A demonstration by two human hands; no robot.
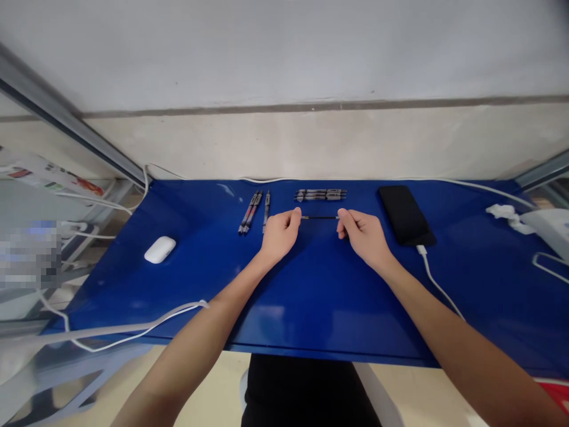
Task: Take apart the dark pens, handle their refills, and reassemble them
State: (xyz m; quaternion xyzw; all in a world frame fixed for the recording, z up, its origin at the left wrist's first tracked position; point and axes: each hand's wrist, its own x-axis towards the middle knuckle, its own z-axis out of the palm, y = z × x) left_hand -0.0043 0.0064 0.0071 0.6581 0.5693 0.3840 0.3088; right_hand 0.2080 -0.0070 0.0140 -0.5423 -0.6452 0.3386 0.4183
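Observation:
A thin dark pen refill stretches level between my two hands, above the blue table. My left hand is closed on its left end, thumb uppermost. The right end is pinched in my right hand. Just beyond the refill, several grey and black pens lie side by side. Left of my left hand rest two pens, close together and slanted. Another pen stands alone beside them, its near end partly hidden by my left hand.
A black phone with a white charging cable lies to the right. A white earbud case sits at left. White cables cross the table's left front. Crumpled tissue is at far right. A wall borders the back.

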